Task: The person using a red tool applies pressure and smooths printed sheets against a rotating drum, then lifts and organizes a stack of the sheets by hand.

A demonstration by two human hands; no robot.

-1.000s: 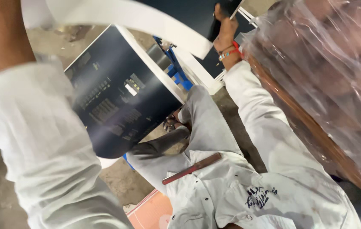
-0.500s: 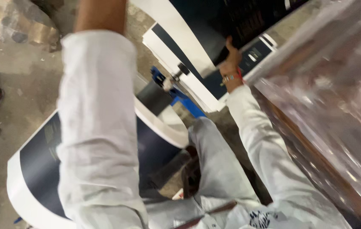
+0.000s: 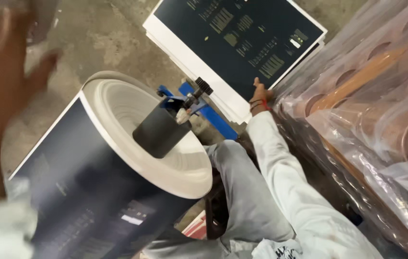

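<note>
the right hand (image 3: 260, 94) lies flat with open fingers on the edge of the stacked dark printed sheets (image 3: 242, 38), seemingly steadying them, while the blurred left hand (image 3: 2, 96) hangs open, holding nothing, above the big printed roll (image 3: 117, 158)

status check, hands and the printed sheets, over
Right hand resting on the dark printed sheet atop the stack. Left hand raised, blurred, holding nothing visible. Large printed roll beside the knee. Wrapped pallet load close on the right.

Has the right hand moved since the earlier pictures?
Yes. The right hand held the printed sheet up before; now it rests low at the stack of sheets, beside the wrapped pallet.
</note>
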